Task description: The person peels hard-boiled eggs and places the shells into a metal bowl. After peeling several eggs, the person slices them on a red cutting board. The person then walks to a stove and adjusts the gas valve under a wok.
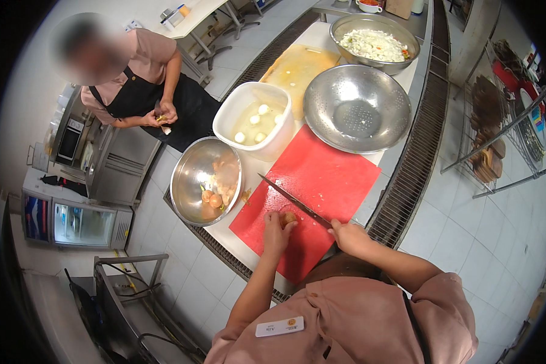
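On the red cutting board point(321, 164), my left hand point(276, 233) is closed around a small brown-skinned onion point(289, 217), thumb and fingers against its sides. My right hand point(349, 238) grips the handle of a long kitchen knife point(298, 204). Its blade slants over the board toward the far left, just beyond the onion; whether it touches the board I cannot tell. To the left stands a steel bowl point(179, 193) with brown-skinned onions point(215, 200) and peelings in it. A white tub point(224, 115) beyond it contains water and several peeled white onions point(261, 137).
A steel colander point(315, 115) stands past the board. Behind it is a large steel bowl point(340, 48) of chopped white vegetables. A yellowed cutting board point(294, 70) lies beside them. At the far left a co-worker point(145, 91) in a black apron handles a small item. A wire rack point(497, 182) stands to the right.
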